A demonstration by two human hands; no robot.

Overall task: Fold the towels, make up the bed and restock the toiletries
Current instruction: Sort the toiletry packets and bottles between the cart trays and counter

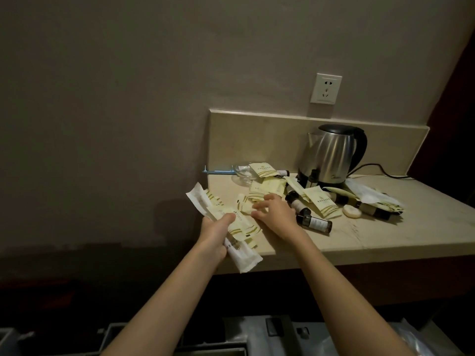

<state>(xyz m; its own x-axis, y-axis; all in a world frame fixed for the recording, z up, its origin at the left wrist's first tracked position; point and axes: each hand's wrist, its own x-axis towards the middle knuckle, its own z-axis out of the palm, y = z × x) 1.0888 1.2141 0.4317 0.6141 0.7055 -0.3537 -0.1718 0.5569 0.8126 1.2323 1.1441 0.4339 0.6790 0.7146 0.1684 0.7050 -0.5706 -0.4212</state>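
My left hand (pixel 217 235) grips a bundle of toiletry packets (pixel 232 228), long white and cream sachets fanned out past the left edge of the stone counter (pixel 385 227). My right hand (pixel 272 209) reaches onto the counter with curled fingers and pinches a cream sachet (pixel 245 205) from the loose pile. More cream sachets (pixel 267 187) lie behind it. Small dark bottles (pixel 314 222) lie on their sides to the right, next to a round soap (pixel 352 210).
A steel electric kettle (pixel 331 152) stands at the back of the counter, its cord running right. A glass dish (pixel 243 176) sits at the back left corner. A wall socket (pixel 326 88) is above. A grey cart (pixel 257 335) lies below my arms.
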